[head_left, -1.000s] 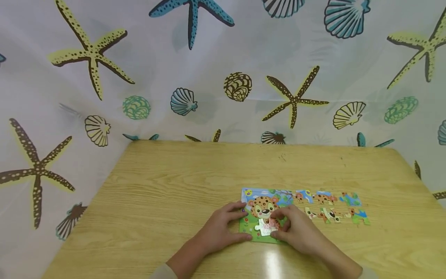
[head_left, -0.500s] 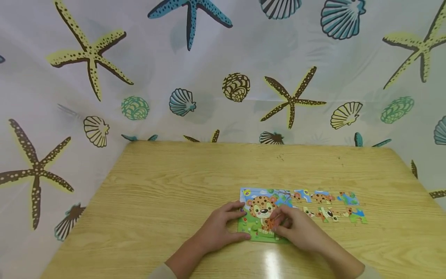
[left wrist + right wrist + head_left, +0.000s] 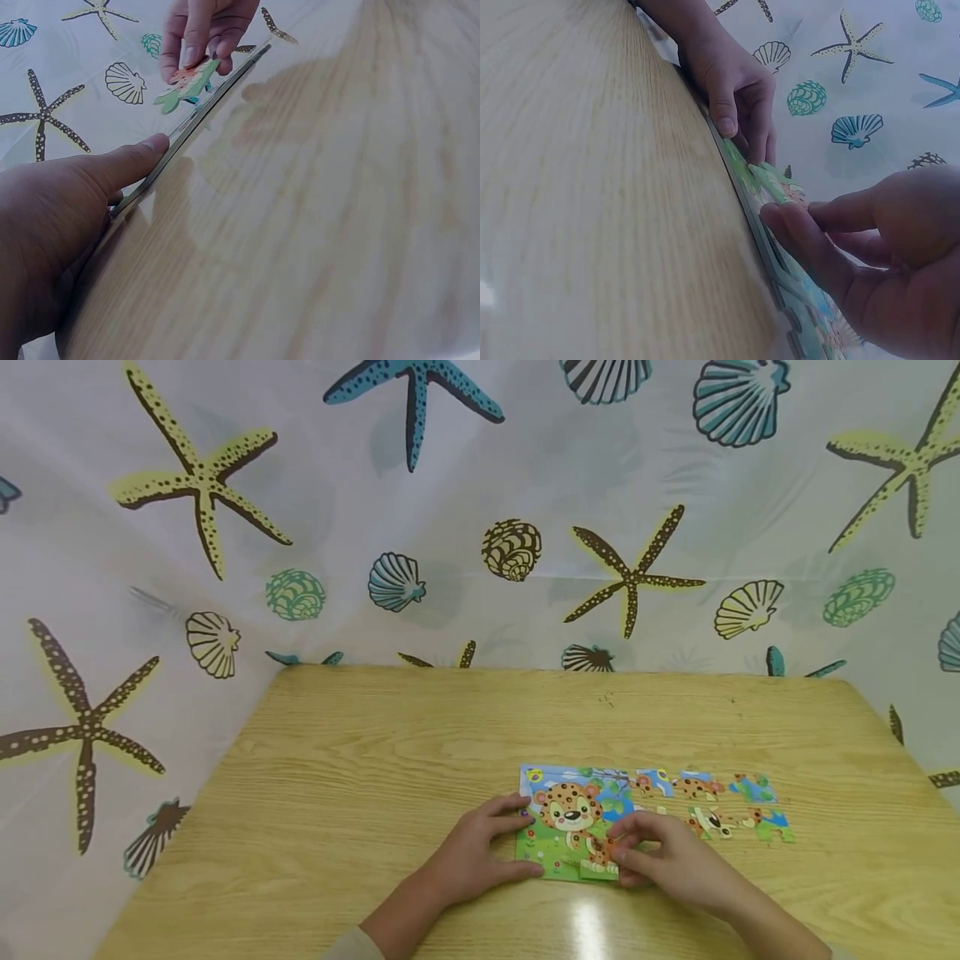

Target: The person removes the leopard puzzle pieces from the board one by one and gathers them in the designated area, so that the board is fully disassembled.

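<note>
A leopard jigsaw puzzle board (image 3: 542, 852) lies on the table. My left hand (image 3: 477, 846) rests at its left side, fingers and thumb spread over the edge; in the left wrist view that thumb (image 3: 142, 161) lies along the board's rim. My right hand (image 3: 675, 860) pinches a puzzle piece (image 3: 597, 863) between thumb and fingers, over the board's lower right part. The piece shows spotted orange fur, pale paws and green grass. In the left wrist view the piece (image 3: 187, 84) is tilted above the board. Fingers hide part of its right side.
Several loose puzzle pieces (image 3: 697, 787) lie in two rows to the right of the board, some partly behind my right hand. The wooden table (image 3: 375, 760) meets a curtain (image 3: 450, 510) printed with starfish and shells at the back and sides.
My right hand has turned the puzzle piece from its silvery back to its printed face, then moved it right along the board. My left hand has stayed in place.
</note>
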{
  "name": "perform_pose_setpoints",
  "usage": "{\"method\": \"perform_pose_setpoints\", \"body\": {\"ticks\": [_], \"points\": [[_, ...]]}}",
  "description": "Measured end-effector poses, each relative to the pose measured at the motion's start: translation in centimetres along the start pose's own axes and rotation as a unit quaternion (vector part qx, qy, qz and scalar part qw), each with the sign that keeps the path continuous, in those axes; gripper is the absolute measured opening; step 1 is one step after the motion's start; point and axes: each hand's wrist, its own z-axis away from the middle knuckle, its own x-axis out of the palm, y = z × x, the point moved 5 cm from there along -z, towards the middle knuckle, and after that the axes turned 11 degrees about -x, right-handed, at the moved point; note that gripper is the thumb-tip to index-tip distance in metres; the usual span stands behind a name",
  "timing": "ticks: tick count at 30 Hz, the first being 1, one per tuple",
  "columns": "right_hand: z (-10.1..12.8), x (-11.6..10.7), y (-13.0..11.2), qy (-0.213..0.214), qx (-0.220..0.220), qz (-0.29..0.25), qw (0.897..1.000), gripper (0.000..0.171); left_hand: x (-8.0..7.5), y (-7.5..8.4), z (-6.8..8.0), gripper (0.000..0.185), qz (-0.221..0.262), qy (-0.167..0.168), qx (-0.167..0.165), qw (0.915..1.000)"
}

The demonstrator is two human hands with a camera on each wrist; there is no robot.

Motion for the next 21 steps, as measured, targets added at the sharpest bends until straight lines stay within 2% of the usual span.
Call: {"method": "perform_pose_setpoints", "body": {"ticks": [9, 21], "points": [[2.0, -1.3, 0.9, 0.003, 0.015, -0.022, 1.000, 0.042, 0.5, -0.5, 0.3, 0.068, 0.002, -0.010, -0.020, 0.9997], [5.6, -4.3, 2.2, 0.046, 0.013, -0.001, 0.999, 0.044, 0.2, -0.6, 0.2, 0.067, -0.013, 0.000, -0.003, 0.9999]]}}
